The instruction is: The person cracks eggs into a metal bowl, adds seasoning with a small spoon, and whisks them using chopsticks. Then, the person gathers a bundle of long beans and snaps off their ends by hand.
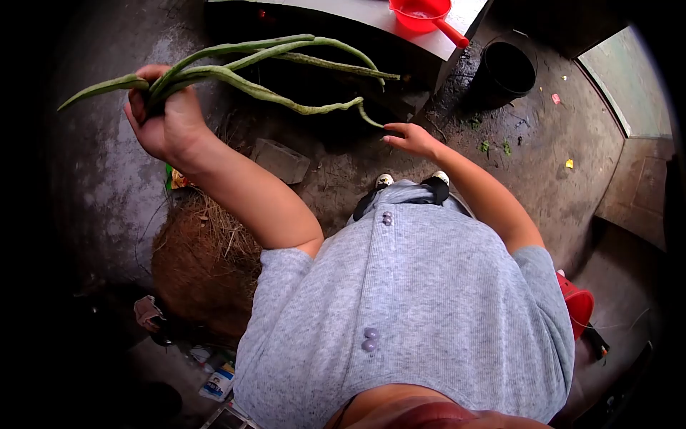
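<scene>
Several long, thin green bean pods [264,89] are bunched in my left hand [168,118], raised at the upper left with its fingers wrapped round them. Their long ends stretch out to the right, and one short end sticks out to the left of the fist. My right hand [413,139] is near the middle, its fingertips together at the thin curled tip of one pod. The pods hang in front of a dark space below a light-topped counter [343,8].
A red dipper [421,14] sits on the counter, beside a black bucket [506,70] on the wet floor. A grey block [280,161] and a heap of brown dry straw [204,264] lie at the left. A red container [575,304] is at the right.
</scene>
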{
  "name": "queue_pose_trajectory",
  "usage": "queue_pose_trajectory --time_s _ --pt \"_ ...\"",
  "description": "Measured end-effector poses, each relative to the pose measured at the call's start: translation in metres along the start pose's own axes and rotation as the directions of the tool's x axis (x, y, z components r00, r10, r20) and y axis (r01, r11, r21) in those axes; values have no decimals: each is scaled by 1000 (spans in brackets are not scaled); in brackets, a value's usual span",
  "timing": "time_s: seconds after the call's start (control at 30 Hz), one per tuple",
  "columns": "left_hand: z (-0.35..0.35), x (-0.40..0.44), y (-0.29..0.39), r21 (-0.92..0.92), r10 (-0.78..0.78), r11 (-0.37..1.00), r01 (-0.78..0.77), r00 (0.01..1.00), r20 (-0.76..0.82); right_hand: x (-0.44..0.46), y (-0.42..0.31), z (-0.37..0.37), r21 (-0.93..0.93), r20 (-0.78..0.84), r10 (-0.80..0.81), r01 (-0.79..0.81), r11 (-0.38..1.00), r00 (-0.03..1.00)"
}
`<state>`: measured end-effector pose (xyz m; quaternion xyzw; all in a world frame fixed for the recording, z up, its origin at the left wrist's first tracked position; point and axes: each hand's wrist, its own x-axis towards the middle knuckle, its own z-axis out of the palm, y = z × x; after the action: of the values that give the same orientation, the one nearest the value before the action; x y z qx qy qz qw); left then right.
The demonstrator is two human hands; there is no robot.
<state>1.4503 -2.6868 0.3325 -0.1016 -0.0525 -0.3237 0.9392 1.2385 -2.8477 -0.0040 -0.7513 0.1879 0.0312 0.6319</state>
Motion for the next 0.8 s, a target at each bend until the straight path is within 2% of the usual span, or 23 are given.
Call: queue_pose_trajectory --time_s 0.07,0.1,0.2,0.3,0.33,0.4,0.47,0.53,0.57,0.67,0.73,0.8 --pt "1 3 4 57 41 998 -40 999 -13 -5 -17 1 -321 -89 -80 47 946 993" --pt "1 3 5 46 30 999 -30 1000 1 -10 -31 -3 -412 -93 -5 -34 911 996" --pt "-4 3 3 17 20 1000 -21 999 51 -14 -38 -2 -431 -154 -21 -48 901 988" --pt "-4 7 5 79 125 989 -123 992 -21 -10 -26 1 -477 -152 -32 -45 878 988" --pt "-4 7 5 99 110 989 -106 993 -33 -8 -22 2 -477 -142 -45 -29 878 989" --pt "-5 7 2 52 86 995 -84 995 -48 -5 -14 3 -568 -95 -9 -46 822 995" --pt "-5 4 -5 104 101 990 -98 995 -25 -11 -25 3 -608 -95 -11 -49 793 995" --pt "-8 6 -4 74 123 990 -121 992 -22 -16 -23 -1 -730 -85 -18 -50 681 996" --pt "-10 8 -2 97 174 980 -172 985 -20 -17 -17 -4 -733 -85 -23 -47 679 996" --pt "-19 11 7 91 175 980 -177 984 33 -24 12 -15 -782 -123 -78 -48 621 989" --pt "-21 11 7 118 230 966 -229 973 5 -31 27 -24 -809 -170 -104 -79 582 980" --pt "-26 12 10 142 245 959 -246 969 21 -41 35 -32 -825 -153 -141 -48 563 978"
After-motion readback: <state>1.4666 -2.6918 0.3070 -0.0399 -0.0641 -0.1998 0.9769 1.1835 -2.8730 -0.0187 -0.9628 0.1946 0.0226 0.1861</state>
